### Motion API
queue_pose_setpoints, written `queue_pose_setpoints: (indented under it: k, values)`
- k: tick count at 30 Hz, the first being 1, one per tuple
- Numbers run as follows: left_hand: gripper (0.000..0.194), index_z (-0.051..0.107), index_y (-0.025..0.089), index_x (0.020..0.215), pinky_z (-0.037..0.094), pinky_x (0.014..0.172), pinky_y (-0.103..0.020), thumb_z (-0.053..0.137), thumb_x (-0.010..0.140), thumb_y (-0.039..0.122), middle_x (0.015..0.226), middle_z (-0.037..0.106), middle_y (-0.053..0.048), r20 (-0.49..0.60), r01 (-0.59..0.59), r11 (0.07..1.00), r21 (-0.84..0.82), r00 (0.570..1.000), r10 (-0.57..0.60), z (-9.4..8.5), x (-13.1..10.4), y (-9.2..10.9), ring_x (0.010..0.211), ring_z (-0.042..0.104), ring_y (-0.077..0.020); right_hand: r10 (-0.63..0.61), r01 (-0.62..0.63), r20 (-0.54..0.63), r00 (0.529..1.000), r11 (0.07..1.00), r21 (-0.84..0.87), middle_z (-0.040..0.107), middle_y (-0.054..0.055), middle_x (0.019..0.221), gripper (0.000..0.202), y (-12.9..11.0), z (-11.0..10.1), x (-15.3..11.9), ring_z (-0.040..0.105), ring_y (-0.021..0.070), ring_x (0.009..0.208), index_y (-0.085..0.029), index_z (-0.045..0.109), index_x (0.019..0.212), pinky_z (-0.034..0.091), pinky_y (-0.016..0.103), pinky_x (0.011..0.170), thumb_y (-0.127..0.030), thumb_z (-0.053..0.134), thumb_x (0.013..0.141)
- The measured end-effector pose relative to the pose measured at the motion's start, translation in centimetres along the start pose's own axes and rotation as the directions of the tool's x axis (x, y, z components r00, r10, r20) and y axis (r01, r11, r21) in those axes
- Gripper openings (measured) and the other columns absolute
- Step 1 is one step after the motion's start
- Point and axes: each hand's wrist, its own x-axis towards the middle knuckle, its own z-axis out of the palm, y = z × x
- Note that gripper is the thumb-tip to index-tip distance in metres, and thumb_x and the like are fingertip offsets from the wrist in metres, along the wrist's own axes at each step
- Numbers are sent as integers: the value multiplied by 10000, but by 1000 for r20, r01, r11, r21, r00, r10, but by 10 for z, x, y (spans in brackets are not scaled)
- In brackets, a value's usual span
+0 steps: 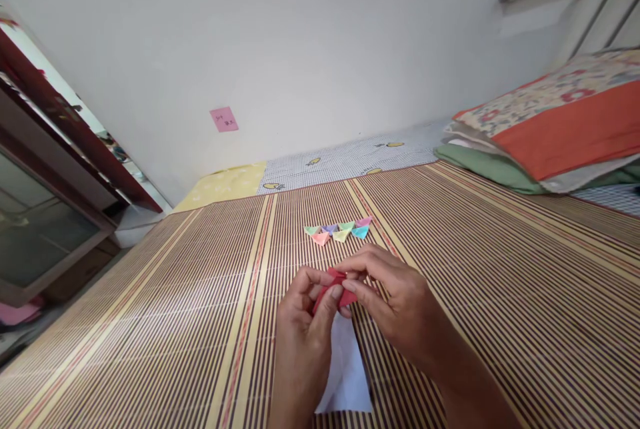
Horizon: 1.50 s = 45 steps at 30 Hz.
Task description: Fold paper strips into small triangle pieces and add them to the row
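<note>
a small folded piece of red paper (349,298) sits between the two hands, right at the fingertips, by the top end of a white paper strip (347,376) on the striped bamboo mat (200,322). seven little folded paper pieces (342,236) lie in two rows just past the fingers. the fingers cover much of the red paper, so its whole shape is hard to see. the hands hide the strip's top end. the left hand (306,322) pinches the red paper with its thumb on top. the right hand (403,296) pinches its right side.
</note>
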Motion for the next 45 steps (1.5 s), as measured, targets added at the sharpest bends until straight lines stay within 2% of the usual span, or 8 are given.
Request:
queue_pose_setpoints:
  k: [5,11,15,20,24,33,38,45]
  values:
    - [105,666,213,873,518,746,-240,740,908,279,850,731,2,22,2,999,33,1000,-2,-3,-1,-1,792,662,-138,55,-57,28,998,996,64,630,22,889,171,-5,-3,-1,614,182,874,-197,651,880,492,315,761,-63,575,954]
    - [155,674,214,812,447,604,-221,784,872,305,733,682,25,8,-29,982,184,1000,28,-3,-1,-3,654,559,-121,106,-114,77,991,988,108,635,22,1002,186,-5,-5,-1,635,169,949,-214,600,869,492,310,847,-53,559,951]
    - [140,650,223,854,479,637,-230,754,902,303,766,700,22,30,-59,983,175,998,54,-3,-2,-4,685,600,-132,156,-171,108,982,975,146,678,28,1112,160,-10,-9,0,637,194,1091,-218,605,847,494,347,950,-110,584,963]
    - [123,629,226,931,518,696,-248,721,934,307,834,733,0,60,-56,991,119,997,49,-3,-4,-3,754,671,-148,241,-268,141,960,936,227,688,15,904,132,-16,-11,0,661,179,850,-209,614,844,562,307,742,-140,585,953]
    - [151,614,216,913,525,695,-245,723,938,318,814,737,-6,72,-14,998,54,997,10,-2,-4,-2,745,685,-146,274,-296,117,954,917,267,660,19,844,102,-15,-8,-2,640,170,777,-203,637,868,593,262,633,-171,596,956]
    - [192,535,240,1072,554,738,-259,684,971,305,840,791,-4,76,31,997,-66,997,-26,1,-5,1,778,735,-157,272,-283,77,959,914,291,653,17,836,118,-15,-4,-3,644,150,742,-200,637,858,596,236,605,-191,599,969]
    - [144,594,210,987,515,694,-238,676,974,327,827,788,-19,85,21,1000,-1,996,-21,0,-4,1,749,715,-149,243,-249,52,969,941,229,665,5,805,129,-16,-5,-3,647,147,727,-197,636,844,562,258,639,-174,594,963]
    - [179,616,208,874,477,632,-226,716,936,344,722,732,12,59,25,1000,15,998,-26,0,-3,3,663,661,-137,272,-277,59,960,909,311,668,1,788,104,-16,-3,-2,654,138,703,-200,640,857,599,223,596,-173,601,950]
